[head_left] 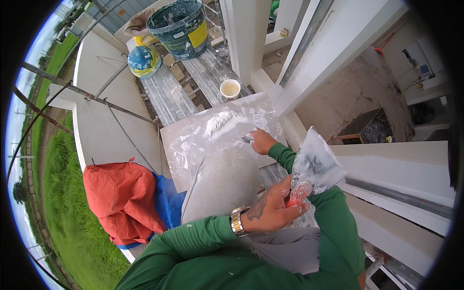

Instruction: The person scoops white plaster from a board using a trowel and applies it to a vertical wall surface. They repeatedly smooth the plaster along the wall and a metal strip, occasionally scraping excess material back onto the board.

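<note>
My left hand [276, 207], with a metal watch at the wrist, grips the red handle of a wide putty knife [318, 162]. Its broad blade is smeared with white paste and points up and away, in front of my right forearm. Over the board [181, 166], my right hand [262, 141] is closed on a thin, dark-edged tool [246, 139], apparently a small scraper; most of it is hidden by the fingers. A lump of white paste [221, 122] lies on the board, with smears around it. My knee in grey trousers covers the board's near part.
Beyond the board, metal scaffold planks [169, 96] hold a white cup [230, 89], a paint-splashed bucket [178, 30] and a blue-yellow rounded object [144, 62]. Red cloth [121, 198] hangs over the left parapet, beside scaffold pipes. White window frames [338, 43] stand close on the right.
</note>
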Motion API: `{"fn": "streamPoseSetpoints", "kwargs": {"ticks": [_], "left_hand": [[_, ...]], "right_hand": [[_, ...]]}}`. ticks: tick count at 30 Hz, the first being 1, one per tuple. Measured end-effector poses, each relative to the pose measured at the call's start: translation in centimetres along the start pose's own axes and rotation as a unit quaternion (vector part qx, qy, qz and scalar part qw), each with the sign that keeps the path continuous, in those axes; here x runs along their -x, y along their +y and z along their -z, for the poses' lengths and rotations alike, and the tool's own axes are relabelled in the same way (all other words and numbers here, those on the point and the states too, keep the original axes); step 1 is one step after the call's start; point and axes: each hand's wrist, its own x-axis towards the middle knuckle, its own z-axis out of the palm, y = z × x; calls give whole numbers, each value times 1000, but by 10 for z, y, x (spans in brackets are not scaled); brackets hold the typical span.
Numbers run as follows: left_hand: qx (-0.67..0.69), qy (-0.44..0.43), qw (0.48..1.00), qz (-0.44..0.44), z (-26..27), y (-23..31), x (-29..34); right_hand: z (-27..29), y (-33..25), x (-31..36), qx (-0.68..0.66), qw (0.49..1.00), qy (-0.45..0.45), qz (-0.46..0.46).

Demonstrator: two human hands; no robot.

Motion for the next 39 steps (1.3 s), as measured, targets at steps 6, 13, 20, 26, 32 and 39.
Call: {"fn": "streamPoseSetpoints", "kwargs": {"ticks": [6, 13, 20, 26, 32, 39], "left_hand": [[124, 57, 990, 38, 8, 10, 17], [166, 30, 982, 86, 26, 13, 12], [116, 55, 989, 68, 38, 14, -13], [209, -26, 977, 38, 29, 3, -65], [212, -100, 966, 111, 0, 12, -87], [204, -300, 892, 271, -59, 40, -55]], "right_hand": [[-71, -119, -89, 145, 984, 30, 102], [-95, -120, -112, 175, 980, 37, 83], [-17, -45, -19, -231, 972, -32, -10], [129, 50, 151, -759, 598, 161, -201], [229, -9, 312, -746, 519, 412, -72], [229, -158, 407, -462, 622, 631, -37]]}}
